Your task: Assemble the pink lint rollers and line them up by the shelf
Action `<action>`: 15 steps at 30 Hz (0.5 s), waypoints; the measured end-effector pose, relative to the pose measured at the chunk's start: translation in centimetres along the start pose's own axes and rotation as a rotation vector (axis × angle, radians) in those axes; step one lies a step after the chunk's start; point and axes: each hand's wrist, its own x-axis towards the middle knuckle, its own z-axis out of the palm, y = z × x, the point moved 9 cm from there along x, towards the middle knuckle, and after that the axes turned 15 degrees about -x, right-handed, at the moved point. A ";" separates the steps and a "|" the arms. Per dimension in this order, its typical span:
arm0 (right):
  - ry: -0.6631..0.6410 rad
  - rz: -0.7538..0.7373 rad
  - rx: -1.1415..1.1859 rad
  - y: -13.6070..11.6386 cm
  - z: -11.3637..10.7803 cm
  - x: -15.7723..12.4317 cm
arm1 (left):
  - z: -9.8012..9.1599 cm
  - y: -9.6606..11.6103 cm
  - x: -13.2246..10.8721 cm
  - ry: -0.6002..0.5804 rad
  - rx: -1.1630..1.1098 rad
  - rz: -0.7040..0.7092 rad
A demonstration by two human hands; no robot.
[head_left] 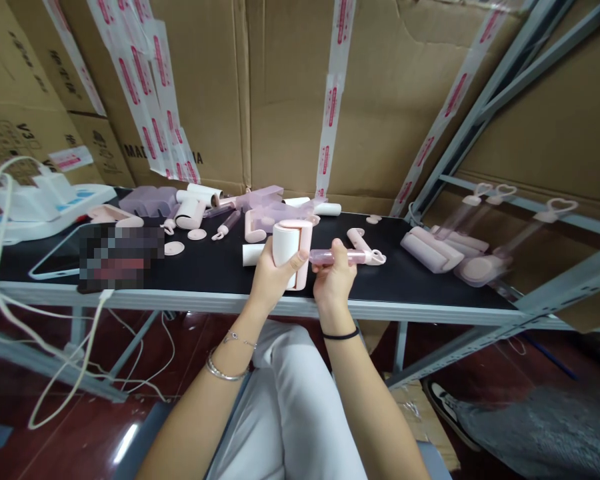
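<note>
Loose pink parts (195,220) lay at left on the black tabletop (205,267). The left hand (270,270) had its grip closed around a white lint roller (291,247), over the tabletop's front edge. The roller looked light and stiff, safest to hold by the frame. The right hand (335,280) pinched the thin handle (340,256), probably smooth. There was open room before the other rollers (437,250) at right.

I see a white lint roller (290,250) in a pale pink frame, and just right of the lint roller a translucent pink handle (336,257). Under the lint roller the table (205,270) is black with a grey edge. Behind it stand brown cardboard boxes (390,87) crossed by white tape (331,107) printed in red. Left of it lie lilac parts (150,199); below it are white trousers (290,400) and a dark red floor (80,433).
</note>
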 end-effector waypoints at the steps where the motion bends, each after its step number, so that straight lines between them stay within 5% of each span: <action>1: -0.003 0.005 0.006 0.1 0.1 -0.1 | 0.1 0.1 0.0 -0.009 0.020 0.004; 10: -0.094 -0.009 0.048 -0.3 0.7 -0.4 | 1.8 0.7 -0.2 -0.102 0.055 0.010; 15: -0.087 0.192 0.151 1.5 0.9 -0.2 | 4.2 0.9 -0.6 -0.339 0.065 0.017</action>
